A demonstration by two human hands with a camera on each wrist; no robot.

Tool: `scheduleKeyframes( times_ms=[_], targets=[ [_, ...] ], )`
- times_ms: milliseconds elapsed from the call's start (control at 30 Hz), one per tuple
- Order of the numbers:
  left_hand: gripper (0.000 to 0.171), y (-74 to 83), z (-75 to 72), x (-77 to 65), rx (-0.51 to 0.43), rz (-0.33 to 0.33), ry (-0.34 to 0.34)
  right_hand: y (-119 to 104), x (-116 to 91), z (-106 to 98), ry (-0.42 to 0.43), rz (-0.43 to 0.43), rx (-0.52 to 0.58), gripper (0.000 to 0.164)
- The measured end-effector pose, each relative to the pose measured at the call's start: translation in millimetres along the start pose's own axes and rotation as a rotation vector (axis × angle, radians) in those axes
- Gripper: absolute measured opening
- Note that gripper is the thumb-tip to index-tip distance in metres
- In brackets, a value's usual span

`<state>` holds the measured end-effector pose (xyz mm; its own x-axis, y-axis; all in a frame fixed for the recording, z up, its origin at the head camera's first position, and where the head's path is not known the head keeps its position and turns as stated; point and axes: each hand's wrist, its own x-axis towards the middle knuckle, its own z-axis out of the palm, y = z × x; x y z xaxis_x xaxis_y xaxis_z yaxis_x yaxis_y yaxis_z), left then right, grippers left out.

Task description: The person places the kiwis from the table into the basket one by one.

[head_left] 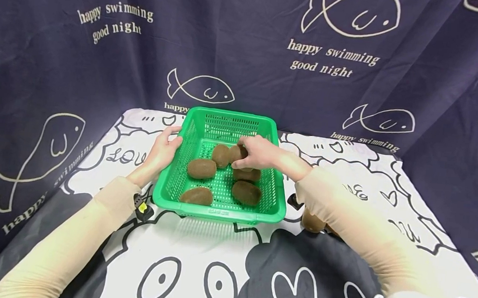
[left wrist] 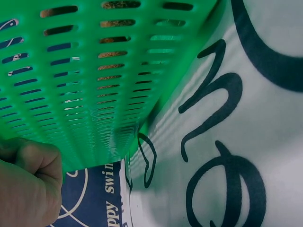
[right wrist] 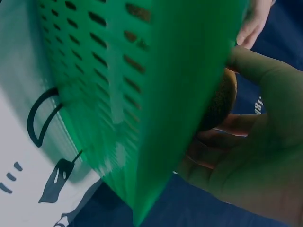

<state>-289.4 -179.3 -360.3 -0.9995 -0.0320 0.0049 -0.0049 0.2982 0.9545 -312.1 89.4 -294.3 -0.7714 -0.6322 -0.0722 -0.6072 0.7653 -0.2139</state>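
A green plastic basket with slotted walls stands on the cloth, with several brown fuzzy kiwis inside, such as one kiwi near the left wall. At the basket's left rim, my left hand grips the edge; its fingertips are partly hidden in the left wrist view, where the curled hand meets the green wall. My right hand reaches over the right rim and holds a kiwi between thumb and fingers. From the right wrist, that kiwi shows partly behind the basket's rim.
Outside the basket, a kiwi lies to the right, with another partly hidden under the right sleeve. A black-and-white printed cloth covers the table. A dark blue curtain with fish drawings hangs behind.
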Motion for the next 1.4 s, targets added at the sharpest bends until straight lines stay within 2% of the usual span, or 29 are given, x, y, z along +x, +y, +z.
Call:
scheduleKeyframes(
  times_ms=[400, 567, 667, 900, 1067, 1233, 1400],
  targets=[
    [0.046, -1.0, 1.0, 0.8, 0.019, 0.011, 0.007, -1, 3, 7, 0.025, -0.041, 0.011, 0.043],
    [0.046, -1.4, 1.3, 1.0, 0.017, 0.007, 0.004, 1, -2, 1, 0.042, -0.035, 0.053, 0.049],
    [0.046, -0.9, 0.9, 1.1, 0.012, 0.01, 0.007, 3, -9, -7, 0.072, -0.023, 0.06, 0.047],
    [0.047, 0.0, -0.8, 2.0, 0.029, 0.015, 0.014, 24, -48, -24, 0.208, 0.018, 0.092, 0.042],
    [0.046, -2.6, -1.0, 2.8, 0.013, 0.013, 0.015, 47, -85, -24, 0.277, 0.074, 0.082, 0.038],
    [0.047, -4.0, -0.7, 2.5, 0.007, 0.011, 0.014, 63, -123, -12, 0.229, 0.13, 0.023, 0.043],
    [0.047, -3.0, -0.9, 1.4, 0.011, 0.006, 0.014, 76, -153, 8, 0.135, 0.131, 0.004, 0.058]
  ],
)
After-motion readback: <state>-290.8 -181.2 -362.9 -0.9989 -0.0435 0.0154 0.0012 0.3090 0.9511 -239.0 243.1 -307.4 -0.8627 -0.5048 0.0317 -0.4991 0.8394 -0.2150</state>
